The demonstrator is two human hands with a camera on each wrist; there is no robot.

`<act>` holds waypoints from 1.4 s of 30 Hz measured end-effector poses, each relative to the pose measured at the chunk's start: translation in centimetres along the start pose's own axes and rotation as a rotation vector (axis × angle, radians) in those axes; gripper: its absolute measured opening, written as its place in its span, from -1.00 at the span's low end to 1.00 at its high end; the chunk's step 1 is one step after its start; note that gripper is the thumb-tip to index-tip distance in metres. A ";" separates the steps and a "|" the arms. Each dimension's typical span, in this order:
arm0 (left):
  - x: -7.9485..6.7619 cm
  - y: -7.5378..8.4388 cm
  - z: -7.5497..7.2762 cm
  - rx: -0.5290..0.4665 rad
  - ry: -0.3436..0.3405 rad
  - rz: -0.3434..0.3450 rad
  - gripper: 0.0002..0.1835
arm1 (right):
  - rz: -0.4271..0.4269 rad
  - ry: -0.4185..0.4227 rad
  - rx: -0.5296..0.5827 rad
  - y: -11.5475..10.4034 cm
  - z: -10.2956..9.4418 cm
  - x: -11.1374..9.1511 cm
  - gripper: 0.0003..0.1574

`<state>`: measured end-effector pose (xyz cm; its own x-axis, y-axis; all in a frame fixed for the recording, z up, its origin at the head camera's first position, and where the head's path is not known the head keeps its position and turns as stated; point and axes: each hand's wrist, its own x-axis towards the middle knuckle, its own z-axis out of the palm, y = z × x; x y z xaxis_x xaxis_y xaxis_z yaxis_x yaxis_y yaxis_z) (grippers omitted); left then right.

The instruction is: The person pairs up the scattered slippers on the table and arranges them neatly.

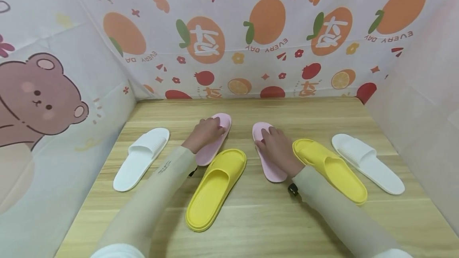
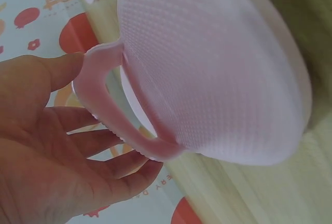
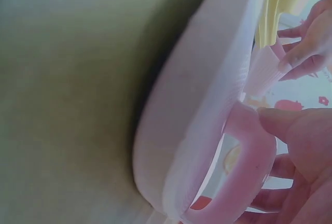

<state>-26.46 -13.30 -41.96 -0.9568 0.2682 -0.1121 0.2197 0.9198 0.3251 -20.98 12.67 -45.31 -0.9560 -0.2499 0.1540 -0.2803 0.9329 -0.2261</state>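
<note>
Two pink slippers lie on the wooden surface near the middle. My left hand [image 1: 205, 134] is over the strap of the left pink slipper [image 1: 207, 157]. In the left wrist view the thumb and fingers grip opposite ends of that pink strap [image 2: 98, 92]. Over the right pink slipper [image 1: 271, 172] is my right hand [image 1: 279, 151]. Its thumb and fingers span the strap [image 3: 255, 164] in the right wrist view, holding it from above. Both hands partly cover the pink slippers in the head view.
A yellow slipper [image 1: 208, 200] lies between the forearms, another yellow slipper [image 1: 344, 174] beside the right hand. White slippers lie at far left [image 1: 134, 168] and far right [image 1: 381, 172]. Printed fabric [image 1: 236, 19] hangs behind the wooden surface [image 1: 258, 226]; pale fabric walls flank it.
</note>
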 end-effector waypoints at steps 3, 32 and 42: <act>0.7 0.2 0.0 0.021 -0.009 -0.006 -0.66 | 0.004 -0.003 0.005 0.0 0.2 0.5 -0.45; 5.7 3.1 -0.4 0.044 -0.012 -0.116 -0.64 | 0.079 -0.021 -0.018 -0.6 0.5 6.2 -0.52; 6.6 4.4 -0.2 -0.027 0.026 -0.180 -0.63 | 0.097 -0.011 -0.012 -0.3 0.6 8.1 -0.53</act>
<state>-31.90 -7.58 -41.06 -0.9849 0.0917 -0.1470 0.0392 0.9443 0.3267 -28.72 10.16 -44.57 -0.9794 -0.1614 0.1213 -0.1857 0.9559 -0.2273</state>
